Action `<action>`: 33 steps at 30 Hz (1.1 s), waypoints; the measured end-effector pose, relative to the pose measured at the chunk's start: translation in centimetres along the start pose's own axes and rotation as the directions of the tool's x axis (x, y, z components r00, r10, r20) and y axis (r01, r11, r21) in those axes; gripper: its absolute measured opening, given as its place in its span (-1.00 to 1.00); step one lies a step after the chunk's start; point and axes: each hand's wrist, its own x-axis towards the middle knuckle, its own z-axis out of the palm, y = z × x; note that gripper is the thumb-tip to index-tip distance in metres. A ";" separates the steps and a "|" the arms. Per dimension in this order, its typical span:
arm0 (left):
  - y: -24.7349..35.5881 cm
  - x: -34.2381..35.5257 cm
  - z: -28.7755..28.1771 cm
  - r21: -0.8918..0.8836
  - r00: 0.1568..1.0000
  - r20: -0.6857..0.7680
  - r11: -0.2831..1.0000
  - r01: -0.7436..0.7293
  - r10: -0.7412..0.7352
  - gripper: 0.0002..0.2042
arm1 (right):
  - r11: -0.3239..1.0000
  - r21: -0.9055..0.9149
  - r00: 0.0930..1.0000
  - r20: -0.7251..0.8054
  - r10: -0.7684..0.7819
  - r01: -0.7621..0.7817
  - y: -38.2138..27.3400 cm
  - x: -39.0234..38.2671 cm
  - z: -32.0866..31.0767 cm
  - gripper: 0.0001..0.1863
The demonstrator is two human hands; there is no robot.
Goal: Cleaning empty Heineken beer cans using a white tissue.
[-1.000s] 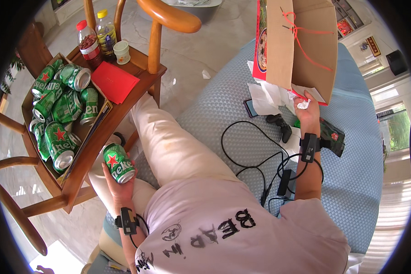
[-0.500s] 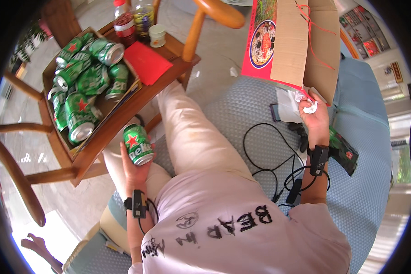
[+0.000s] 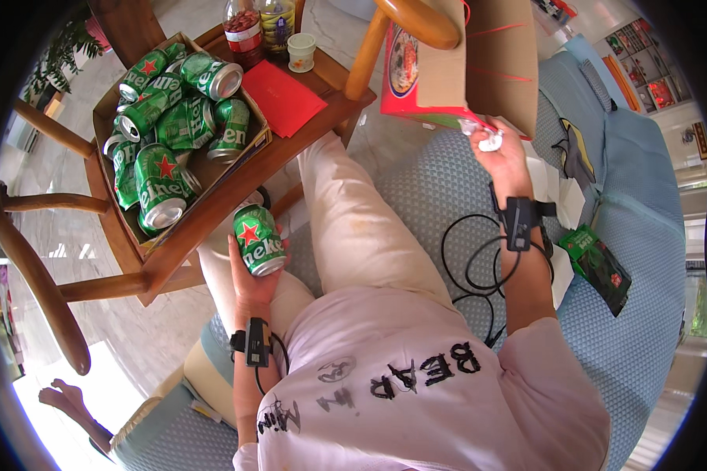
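My left hand (image 3: pixel 253 284) is wrapped round a green beer can (image 3: pixel 258 239) with a red star, tilted above my lap. To the right, my right hand (image 3: pixel 504 161) is closed at the lower edge of an opened red-and-brown cardboard box (image 3: pixel 499 59). Crumpled white tissue (image 3: pixel 491 142) shows between its fingers and the box rim. Red strings hang across the box's inside. On the wooden chair at the left, a shallow carton (image 3: pixel 102 129) holds several green cans (image 3: pixel 161 184), some of them crushed.
The wooden chair (image 3: pixel 169 275) also bears a red envelope (image 3: pixel 283 98), two bottles (image 3: pixel 243 35) and a small pale cup (image 3: pixel 301 53). Black cables (image 3: pixel 456 235) and a dark green packet (image 3: pixel 597 267) lie on the blue sofa (image 3: pixel 636 196). What looks like a bare foot (image 3: pixel 69 404) shows lower left.
My right hand has moved left with the cardboard box, closer to the chair's armrest. My left hand keeps hold of the can. The view has shifted slightly.
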 end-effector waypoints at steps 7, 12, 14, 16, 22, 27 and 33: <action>0.1 -0.3 0.5 -0.006 0.999 -0.052 1.000 0.008 -0.008 -0.33 | 0.991 0.031 0.989 -0.066 0.134 -0.132 4.4 9.0 -1.7 -0.89; 0.0 -0.3 0.4 -0.043 0.998 -0.047 0.999 0.030 -0.032 -0.36 | 0.983 -0.035 0.973 -0.150 0.175 -0.182 9.0 13.2 -2.9 -0.84; 0.0 -0.1 0.4 -0.025 0.997 -0.062 0.999 0.037 -0.039 -0.36 | 0.985 -0.047 0.947 -0.286 0.144 -0.165 10.5 14.8 -3.5 -0.88; 0.0 0.1 0.2 -0.036 0.996 -0.077 0.998 0.048 -0.051 -0.35 | 0.975 -0.085 0.930 -0.330 0.165 -0.203 11.5 16.0 -4.5 -0.88; 0.0 0.5 0.0 0.007 0.991 -0.119 0.998 0.065 -0.064 -0.32 | 0.953 -0.175 0.916 -0.364 0.171 -0.247 14.7 19.3 -8.4 -0.82; -0.1 0.5 -0.1 -0.005 0.984 -0.160 0.997 0.082 -0.082 -0.32 | 0.958 -0.073 0.865 -0.455 0.214 -0.276 16.8 22.7 -11.3 -0.86; -0.2 1.6 0.8 0.019 0.979 -0.153 0.990 0.140 -0.136 -0.31 | 0.018 -0.972 0.969 0.234 -0.074 0.236 16.7 27.8 -19.7 -0.85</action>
